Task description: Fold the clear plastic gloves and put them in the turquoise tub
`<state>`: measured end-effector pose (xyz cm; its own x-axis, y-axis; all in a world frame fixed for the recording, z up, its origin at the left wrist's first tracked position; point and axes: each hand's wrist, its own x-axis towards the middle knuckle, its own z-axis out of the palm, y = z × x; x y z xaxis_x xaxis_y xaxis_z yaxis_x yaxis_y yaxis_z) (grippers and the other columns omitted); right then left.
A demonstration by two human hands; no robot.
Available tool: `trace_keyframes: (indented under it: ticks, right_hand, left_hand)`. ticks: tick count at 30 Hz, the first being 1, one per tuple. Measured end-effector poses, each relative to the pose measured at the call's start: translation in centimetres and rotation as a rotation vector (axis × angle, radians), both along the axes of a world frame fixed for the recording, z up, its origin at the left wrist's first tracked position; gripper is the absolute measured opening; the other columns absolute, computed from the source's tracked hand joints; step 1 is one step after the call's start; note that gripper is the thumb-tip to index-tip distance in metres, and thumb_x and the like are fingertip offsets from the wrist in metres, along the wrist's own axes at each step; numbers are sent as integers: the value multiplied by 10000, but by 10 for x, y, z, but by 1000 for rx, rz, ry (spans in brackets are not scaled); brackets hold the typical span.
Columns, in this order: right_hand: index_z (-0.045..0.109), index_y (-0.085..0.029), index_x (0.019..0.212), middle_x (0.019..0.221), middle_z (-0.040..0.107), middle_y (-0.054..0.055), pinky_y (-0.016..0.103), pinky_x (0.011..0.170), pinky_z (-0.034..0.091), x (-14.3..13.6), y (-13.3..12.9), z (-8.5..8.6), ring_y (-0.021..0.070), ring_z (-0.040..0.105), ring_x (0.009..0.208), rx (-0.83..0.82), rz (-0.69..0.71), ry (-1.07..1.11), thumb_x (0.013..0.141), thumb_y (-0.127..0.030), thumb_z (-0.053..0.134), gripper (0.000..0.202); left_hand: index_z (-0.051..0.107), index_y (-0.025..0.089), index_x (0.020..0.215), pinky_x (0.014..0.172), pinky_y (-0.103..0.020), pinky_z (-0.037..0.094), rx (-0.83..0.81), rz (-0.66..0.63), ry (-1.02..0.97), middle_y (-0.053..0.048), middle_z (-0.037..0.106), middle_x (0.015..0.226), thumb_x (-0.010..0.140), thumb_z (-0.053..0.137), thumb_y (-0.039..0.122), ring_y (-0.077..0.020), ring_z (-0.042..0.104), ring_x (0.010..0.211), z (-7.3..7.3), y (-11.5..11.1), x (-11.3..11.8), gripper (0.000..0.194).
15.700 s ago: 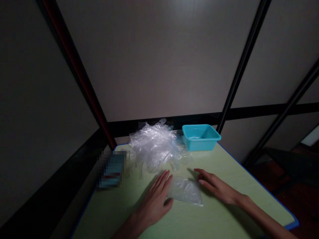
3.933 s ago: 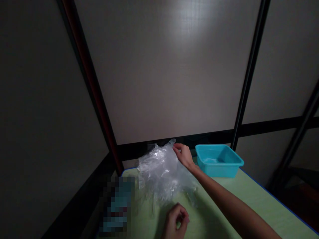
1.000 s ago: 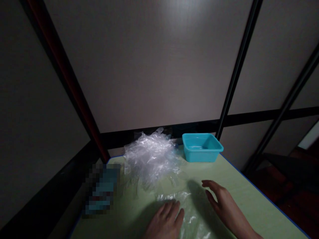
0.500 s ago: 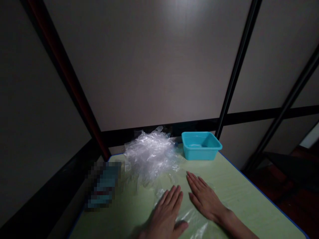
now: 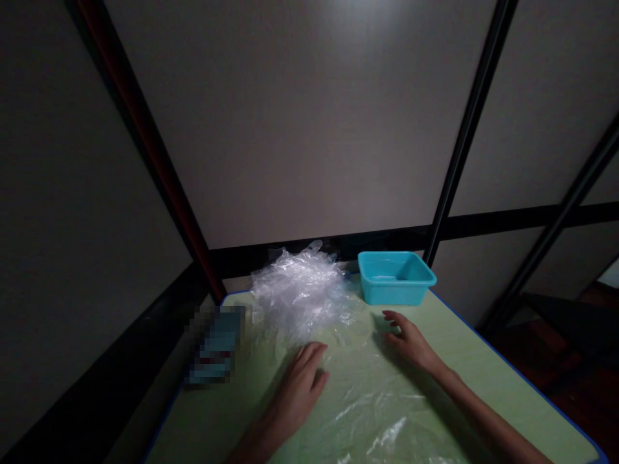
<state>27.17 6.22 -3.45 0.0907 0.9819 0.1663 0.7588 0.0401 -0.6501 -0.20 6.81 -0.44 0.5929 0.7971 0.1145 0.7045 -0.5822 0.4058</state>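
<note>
A thin clear plastic sheet (image 5: pixel 367 399) lies spread on the pale green table (image 5: pixel 488 380), reaching the bottom edge of the view. My left hand (image 5: pixel 300 380) is at the sheet's left side, thumb apart from the fingers, holding nothing. Above the sheet's right side is my right hand (image 5: pixel 405 336), raised a little with a shadow beside it, fingers bent and apart, with nothing in it. A heap of crumpled clear plastic (image 5: pixel 304 290) rests at the back of the table, beyond my left hand.
A turquoise basin (image 5: pixel 394 290) stands at the back right of the table. A blurred-out bluish item (image 5: pixel 215 348) lies at the left edge. Wall panels (image 5: pixel 314 142) with dark strips rise behind the table. Dark furniture shows at the far right.
Both hands were flat on the plastic. My left hand has moved left, and my right hand has lifted and moved away toward the basin. More of the sheet shows between them.
</note>
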Motion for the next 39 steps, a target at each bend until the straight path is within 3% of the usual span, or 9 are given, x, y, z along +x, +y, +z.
trace_keyframes:
  ticks: [4,8,11,14,18,22,25,31,39]
  right_hand:
    - [557,-107,999,922,604,69,345,715,469,7,19,2,196,580,815,-83,-34,-24,787,-253,570,258]
    - [539,-143,1035,1018,563,40,336,695,487,8,23,10,167,574,828,-110,-11,15,863,-297,498,234]
    - [565,-120,902,879,595,28,291,623,492,10,23,27,134,583,717,-48,7,94,843,-268,526,164]
    - [496,-139,687,701,602,16,231,458,458,12,22,59,105,561,513,68,18,209,797,-275,538,180]
    - [414,-182,666,720,630,38,217,412,443,9,19,117,118,593,491,240,45,342,761,-377,517,239]
    - [431,-179,725,805,643,72,231,471,473,6,2,170,152,636,599,369,77,401,738,-413,557,266]
    - [474,-172,754,854,647,83,289,647,508,8,-22,190,172,639,739,540,173,406,758,-345,580,203]
    - [551,-190,821,879,662,56,256,721,485,14,-84,175,156,621,834,634,304,-80,822,-151,506,60]
    - [584,-224,864,923,636,59,278,754,465,-16,-117,92,164,591,857,161,462,-237,911,-204,311,278]
  left_hand:
    - [553,178,843,822,-306,374,-4,-11,21,-36,569,892,727,455,51,-193,497,914,8,26,14,198]
    - [481,181,629,706,-255,381,-19,-16,-5,-3,541,717,704,433,24,-163,512,751,4,43,18,181]
    - [435,187,590,635,-220,379,-24,-9,-72,24,515,639,707,418,28,-141,516,676,8,52,18,198]
    - [438,186,637,540,-204,385,-23,9,-177,30,518,613,755,379,60,-127,535,575,23,62,22,182]
    - [469,181,823,391,-176,370,-35,-13,-330,9,596,763,787,405,129,-73,507,372,40,70,42,89]
    - [459,185,1003,415,-184,433,32,-45,-474,-58,588,1006,677,550,92,-60,543,387,52,72,71,352]
    - [524,174,845,536,-222,484,145,-67,-578,-41,601,878,726,483,87,-135,618,610,66,67,79,153]
    - [549,191,796,811,-328,450,357,-134,-696,-53,572,920,820,423,146,-191,558,903,74,32,42,136]
    - [581,244,891,822,-252,474,235,-90,-249,-24,581,996,788,306,31,-160,571,918,8,-4,-5,362]
